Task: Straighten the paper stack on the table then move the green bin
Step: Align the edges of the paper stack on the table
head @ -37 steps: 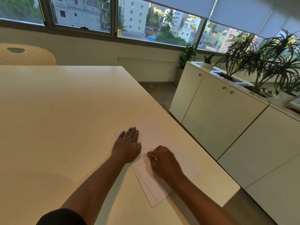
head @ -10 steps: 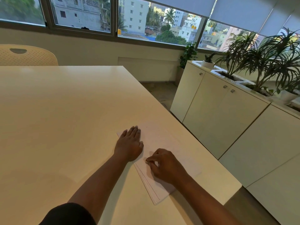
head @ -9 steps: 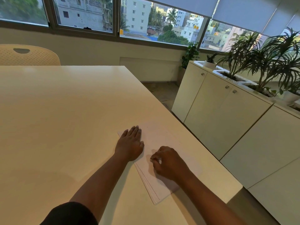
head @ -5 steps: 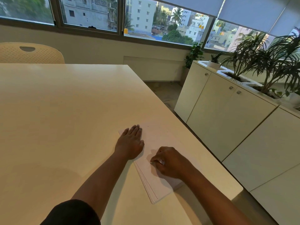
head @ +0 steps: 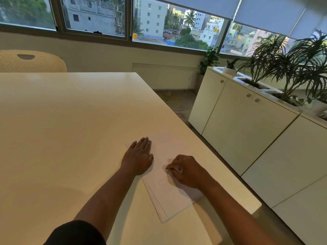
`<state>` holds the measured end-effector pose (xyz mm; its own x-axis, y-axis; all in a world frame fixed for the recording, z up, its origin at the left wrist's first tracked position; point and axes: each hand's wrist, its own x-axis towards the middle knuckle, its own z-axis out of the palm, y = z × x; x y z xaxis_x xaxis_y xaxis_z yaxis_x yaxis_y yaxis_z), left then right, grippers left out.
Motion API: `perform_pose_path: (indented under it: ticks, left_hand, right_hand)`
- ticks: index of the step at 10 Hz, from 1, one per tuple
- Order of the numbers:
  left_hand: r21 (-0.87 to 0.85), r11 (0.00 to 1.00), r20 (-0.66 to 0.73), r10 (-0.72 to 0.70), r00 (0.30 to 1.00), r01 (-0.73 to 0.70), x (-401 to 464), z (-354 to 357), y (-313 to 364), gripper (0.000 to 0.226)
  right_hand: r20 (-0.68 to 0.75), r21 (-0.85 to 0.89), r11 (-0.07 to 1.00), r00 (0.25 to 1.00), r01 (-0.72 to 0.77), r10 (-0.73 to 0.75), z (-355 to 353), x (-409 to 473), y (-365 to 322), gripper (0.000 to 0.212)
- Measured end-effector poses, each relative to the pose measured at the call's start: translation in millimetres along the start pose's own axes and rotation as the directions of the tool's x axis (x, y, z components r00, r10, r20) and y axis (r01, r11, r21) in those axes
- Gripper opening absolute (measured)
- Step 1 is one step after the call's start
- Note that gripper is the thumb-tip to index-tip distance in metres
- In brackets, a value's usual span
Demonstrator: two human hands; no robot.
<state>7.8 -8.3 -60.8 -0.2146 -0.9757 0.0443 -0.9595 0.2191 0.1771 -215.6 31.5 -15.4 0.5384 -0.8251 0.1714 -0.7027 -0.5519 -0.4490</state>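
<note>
A white paper stack (head: 166,195) lies skewed near the right edge of the cream table (head: 70,129), its lower-left edges fanned out. My left hand (head: 138,157) rests flat on the stack's far left corner with straight fingers. My right hand (head: 185,171) sits on the middle of the stack with curled fingers, and a bit of white sheet shows pinched between thumb and fingertips. No green bin is in view.
A perforated cream chair back (head: 31,61) stands at the table's far left. White cabinets (head: 247,129) topped with potted plants (head: 290,68) run along the right, across a narrow strip of floor. Windows line the back wall.
The sheets that spread out to the right of my right hand have drawn in under it. My right hand has shifted slightly right on the stack. The left hand stays flat.
</note>
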Motion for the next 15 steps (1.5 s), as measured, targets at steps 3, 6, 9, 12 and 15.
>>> perform_pose_path:
  ticks: [3,6,9,12,15]
  left_hand:
    - [-0.008,1.0,0.005,-0.003,1.0,0.003,-0.3,-0.7,0.9,0.061]
    - [0.0,1.0,-0.014,-0.001,1.0,0.001,-1.5,-1.2,1.5,0.061]
    - [0.007,1.0,-0.008,0.0,1.0,0.0,0.3,0.8,0.7,0.061]
    - [0.004,1.0,-0.005,-0.001,1.0,0.001,0.0,0.2,0.5,0.061]
    - [-0.002,1.0,0.027,-0.007,1.0,0.008,-0.5,-1.6,0.6,0.066]
  right_hand:
    - [-0.093,-0.105,0.994,0.996,-0.009,-0.001,18.2,1.9,10.8,0.02]
    - [-0.166,-0.085,0.993,0.984,-0.084,0.069,25.9,2.2,2.9,0.02]
    - [-0.272,-0.156,0.946,0.933,-0.285,0.236,5.1,4.2,26.6,0.024]
    - [-0.256,-0.043,0.957,0.929,-0.286,0.266,9.8,4.1,18.4,0.022]
    - [-0.168,-0.011,0.986,0.973,-0.165,0.16,27.5,4.0,-3.2,0.02]
